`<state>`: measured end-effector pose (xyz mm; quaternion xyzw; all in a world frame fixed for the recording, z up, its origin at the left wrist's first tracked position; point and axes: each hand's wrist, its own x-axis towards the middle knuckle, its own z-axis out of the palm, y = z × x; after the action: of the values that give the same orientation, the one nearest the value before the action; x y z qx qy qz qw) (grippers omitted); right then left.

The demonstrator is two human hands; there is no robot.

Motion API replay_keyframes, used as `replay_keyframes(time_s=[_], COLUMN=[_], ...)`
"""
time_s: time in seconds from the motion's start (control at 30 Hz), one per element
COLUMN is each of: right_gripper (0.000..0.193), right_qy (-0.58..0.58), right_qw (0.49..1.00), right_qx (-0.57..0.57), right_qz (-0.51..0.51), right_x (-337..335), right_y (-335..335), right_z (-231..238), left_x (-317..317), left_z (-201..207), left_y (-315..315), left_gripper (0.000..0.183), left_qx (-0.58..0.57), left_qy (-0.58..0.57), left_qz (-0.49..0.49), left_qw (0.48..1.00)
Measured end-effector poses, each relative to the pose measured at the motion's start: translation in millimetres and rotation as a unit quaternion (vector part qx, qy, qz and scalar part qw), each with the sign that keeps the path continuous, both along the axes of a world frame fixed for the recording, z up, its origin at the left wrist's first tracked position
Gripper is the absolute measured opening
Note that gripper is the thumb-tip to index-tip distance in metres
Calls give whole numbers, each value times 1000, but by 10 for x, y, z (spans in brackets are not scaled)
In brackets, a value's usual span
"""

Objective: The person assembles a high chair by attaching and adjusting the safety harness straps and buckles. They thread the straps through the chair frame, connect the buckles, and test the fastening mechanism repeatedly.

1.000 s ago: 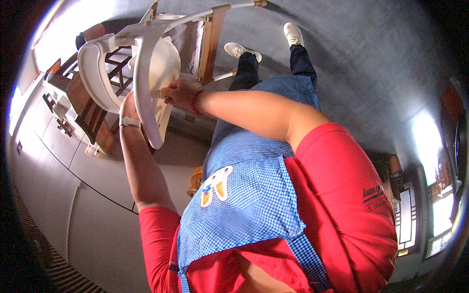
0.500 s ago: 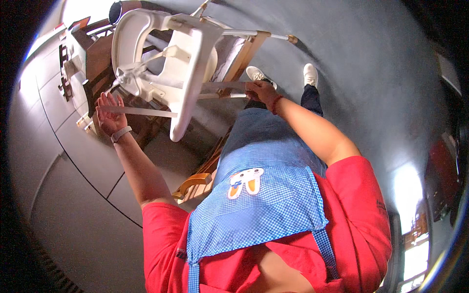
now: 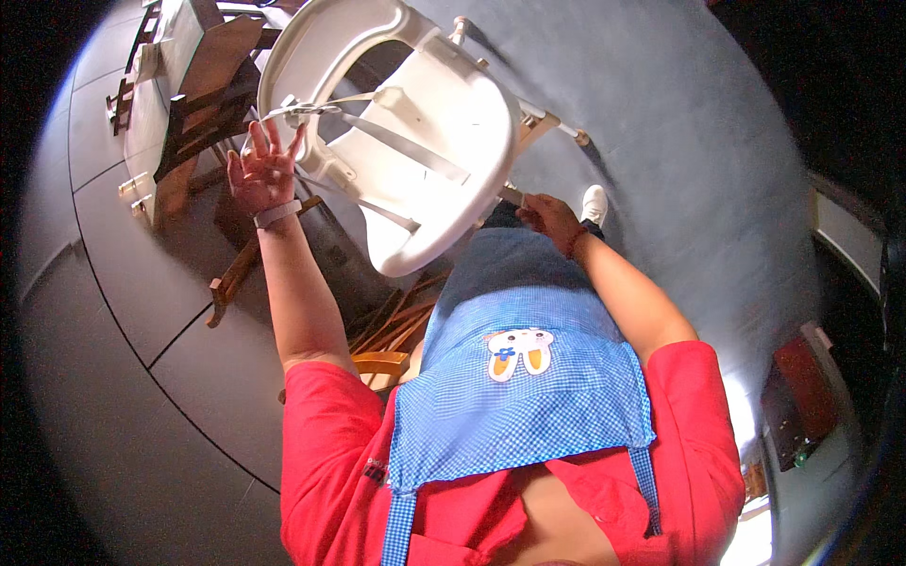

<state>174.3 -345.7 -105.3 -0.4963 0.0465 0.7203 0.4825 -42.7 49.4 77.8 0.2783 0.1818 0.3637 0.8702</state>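
Observation:
A white plastic high chair stands tilted in view in front of me, its seat and backrest facing up. Pale harness straps cross the seat and meet at a buckle by the far left rim. My left hand is beside that rim just below the buckle, palm up, fingers spread, holding nothing. Near the chair's right underside, my right hand is closed on a short pale strap end; the rest of that strap is hidden behind the seat.
Dark wooden tables and chairs stand at the far left. A wooden chair is close by my left side. The chair's pale legs reach out over the grey floor. A dark red object is at the right.
The high chair has turned, showing more of its seat, and appears nearer and further right. My left hand has come off the strap across its palm. My right hand has shifted right and nearer.

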Motion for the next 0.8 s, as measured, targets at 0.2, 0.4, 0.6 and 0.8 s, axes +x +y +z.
replay_keyframes(time_s=[0.2,0.4,0.6,0.8], right_gripper=[29,29,27,21], right_qy=[-16,17,4,-595], right_qw=[998,997,990,785], right_qx=[-37,-58,-126,165], right_qz=[37,50,-67,-40], right_x=[85,158,365,573], right_y=[124,236,281,1334], right_z=[332,631,450,1428], left_x=[1,-35,268,46], left_z=[-138,-363,-321,-560], left_y=[81,363,456,570], left_gripper=[30,33,36,25], left_qx=[-33,-187,-170,-150], left_qy=[-86,-64,-32,-90], left_qz=[32,171,184,152], left_qw=[995,965,968,973])
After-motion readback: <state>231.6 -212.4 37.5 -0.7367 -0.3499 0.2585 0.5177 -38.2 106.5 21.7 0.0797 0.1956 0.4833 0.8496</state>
